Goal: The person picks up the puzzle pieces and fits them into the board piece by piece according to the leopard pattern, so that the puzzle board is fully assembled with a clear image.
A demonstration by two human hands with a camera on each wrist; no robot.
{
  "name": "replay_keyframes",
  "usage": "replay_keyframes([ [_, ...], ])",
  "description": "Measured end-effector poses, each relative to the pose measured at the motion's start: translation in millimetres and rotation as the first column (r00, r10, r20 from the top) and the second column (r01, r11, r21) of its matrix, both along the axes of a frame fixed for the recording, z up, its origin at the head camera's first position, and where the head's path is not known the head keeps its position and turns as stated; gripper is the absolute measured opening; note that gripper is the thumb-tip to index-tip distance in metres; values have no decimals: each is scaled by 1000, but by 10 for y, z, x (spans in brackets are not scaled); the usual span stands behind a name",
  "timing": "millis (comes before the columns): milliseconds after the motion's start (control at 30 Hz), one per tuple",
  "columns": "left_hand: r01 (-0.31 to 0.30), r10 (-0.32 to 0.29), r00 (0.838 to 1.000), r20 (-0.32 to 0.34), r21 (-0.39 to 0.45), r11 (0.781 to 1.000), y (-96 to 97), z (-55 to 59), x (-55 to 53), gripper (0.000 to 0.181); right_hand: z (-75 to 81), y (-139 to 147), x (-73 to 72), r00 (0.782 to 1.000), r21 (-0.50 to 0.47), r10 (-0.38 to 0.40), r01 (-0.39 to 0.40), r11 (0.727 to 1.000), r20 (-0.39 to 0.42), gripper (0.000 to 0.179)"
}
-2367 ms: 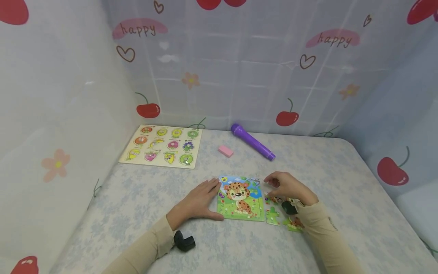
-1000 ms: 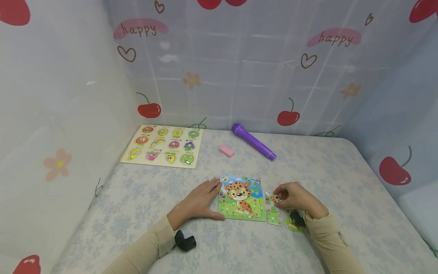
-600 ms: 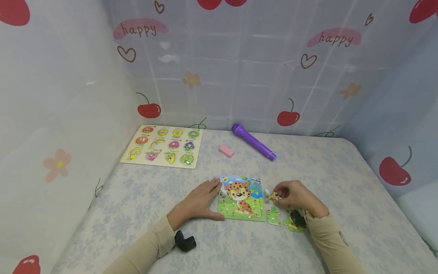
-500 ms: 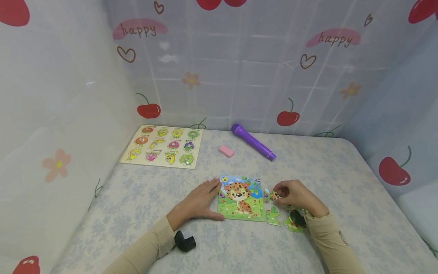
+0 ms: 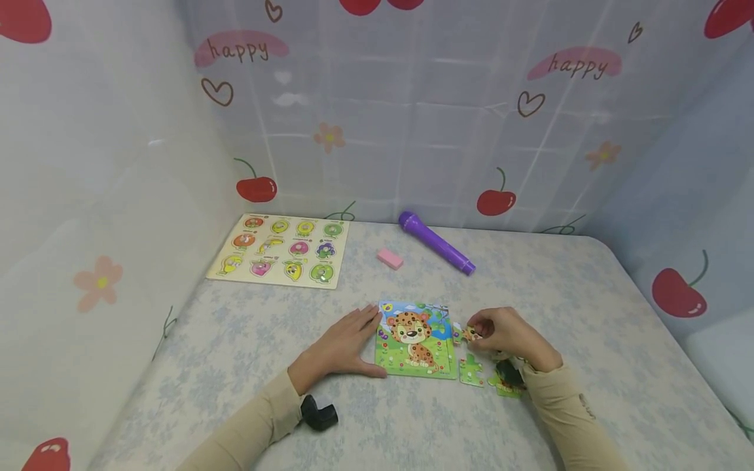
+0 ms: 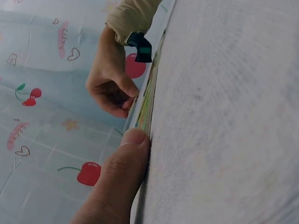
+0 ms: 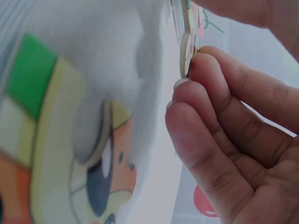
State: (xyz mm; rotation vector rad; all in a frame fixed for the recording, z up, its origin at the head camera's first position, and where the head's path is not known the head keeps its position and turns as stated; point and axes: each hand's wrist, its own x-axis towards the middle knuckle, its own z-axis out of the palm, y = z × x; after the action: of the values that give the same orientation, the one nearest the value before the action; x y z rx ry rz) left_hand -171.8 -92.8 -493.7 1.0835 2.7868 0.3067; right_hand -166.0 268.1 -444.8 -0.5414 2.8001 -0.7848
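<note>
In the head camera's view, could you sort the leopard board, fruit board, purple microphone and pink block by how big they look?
By area covered, largest to smallest:
fruit board
leopard board
purple microphone
pink block

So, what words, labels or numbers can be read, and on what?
"happy": left pink patch on the pale cherry-print curtain.
"happy": right pink patch, same curtain.
"happy": curtain, twice, sideways, left wrist view.
Too small: labels on the cream rectangular fruit board; mark on the beige right sleeve.
</note>
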Motion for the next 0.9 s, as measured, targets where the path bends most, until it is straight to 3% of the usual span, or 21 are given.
replay_keyframes([
  [300,-2,2,1000,-3,11,1000,-1,-23,-2,120,5,-114,6,997,5,30,-29,1000,-65,27],
  [900,-23,23,1000,8,-22,999,6,-11,-14,120,48,-634,-83,989,31,122,-120,992,-80,25],
])
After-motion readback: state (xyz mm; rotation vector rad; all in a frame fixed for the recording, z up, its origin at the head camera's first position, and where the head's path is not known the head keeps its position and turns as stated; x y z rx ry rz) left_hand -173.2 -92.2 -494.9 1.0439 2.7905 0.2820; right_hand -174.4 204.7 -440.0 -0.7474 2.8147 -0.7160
